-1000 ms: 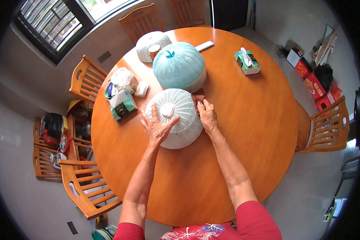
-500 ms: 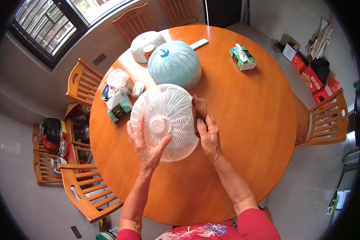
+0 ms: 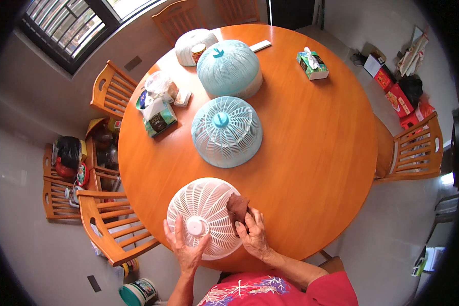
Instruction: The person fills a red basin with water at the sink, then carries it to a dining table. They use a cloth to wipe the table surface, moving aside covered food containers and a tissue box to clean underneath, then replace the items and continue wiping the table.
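Note:
A white slatted plastic food cover [image 3: 209, 196] with a round knob is at the table's near edge, in front of my body. My left hand [image 3: 187, 250] grips its near left side, fingers spread over the slats and thumb close to the knob. At the cover's right side, my right hand [image 3: 255, 237] is closed around a brown cloth [image 3: 236, 206], which touches the slats. Beyond the white cover stands a light blue slatted food cover [image 3: 227, 145] with a blue knob. Contact between the white cover's rim and the tabletop cannot be made out.
On the round wooden table [image 3: 311, 153], a larger blue cover [image 3: 229, 66] and a whitish cover [image 3: 186, 43] stand farther back. A tissue pack [image 3: 159, 120] and bags lie left; a tissue box [image 3: 312, 65] sits at the back right. Wooden chairs [image 3: 117, 229] surround the table.
Both hands have brought the white cover nearer my body. The light blue cover it was hiding now shows fully. The brown cloth has moved along with my right hand.

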Available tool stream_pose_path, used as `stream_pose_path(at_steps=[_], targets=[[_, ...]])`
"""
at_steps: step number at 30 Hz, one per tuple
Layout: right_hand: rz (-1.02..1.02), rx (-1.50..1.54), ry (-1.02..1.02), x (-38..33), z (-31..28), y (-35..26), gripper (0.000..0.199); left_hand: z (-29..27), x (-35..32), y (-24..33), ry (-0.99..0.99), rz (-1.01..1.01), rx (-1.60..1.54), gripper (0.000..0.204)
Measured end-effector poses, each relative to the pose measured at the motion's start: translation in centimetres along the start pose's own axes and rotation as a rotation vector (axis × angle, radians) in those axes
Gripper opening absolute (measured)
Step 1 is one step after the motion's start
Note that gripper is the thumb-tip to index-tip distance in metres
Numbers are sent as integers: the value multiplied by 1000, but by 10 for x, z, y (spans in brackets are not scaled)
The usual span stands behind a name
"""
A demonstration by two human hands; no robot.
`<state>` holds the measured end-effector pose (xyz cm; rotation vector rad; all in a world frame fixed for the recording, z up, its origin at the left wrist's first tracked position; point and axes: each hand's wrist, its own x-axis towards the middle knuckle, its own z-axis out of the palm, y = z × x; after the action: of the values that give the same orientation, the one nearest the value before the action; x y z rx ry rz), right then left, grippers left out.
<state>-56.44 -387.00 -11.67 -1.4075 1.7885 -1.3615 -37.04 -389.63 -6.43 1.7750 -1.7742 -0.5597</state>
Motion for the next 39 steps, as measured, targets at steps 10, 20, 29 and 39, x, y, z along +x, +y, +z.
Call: stream_pose_path(at_steps=[10,20,29,39], targets=[[-215,-440,-171,89,8,-9,28,22,-5,-1,37,250,368,84],[-413,-616,-37,-48,11,-57,39,31,-4,-17,25,254,334,69],[-260,-372,172,-15,11,-18,37,29,0,-25,92,383,271,72],[192,-199,-335,125,33,1,29,30,1,-30,157,549,133,55]])
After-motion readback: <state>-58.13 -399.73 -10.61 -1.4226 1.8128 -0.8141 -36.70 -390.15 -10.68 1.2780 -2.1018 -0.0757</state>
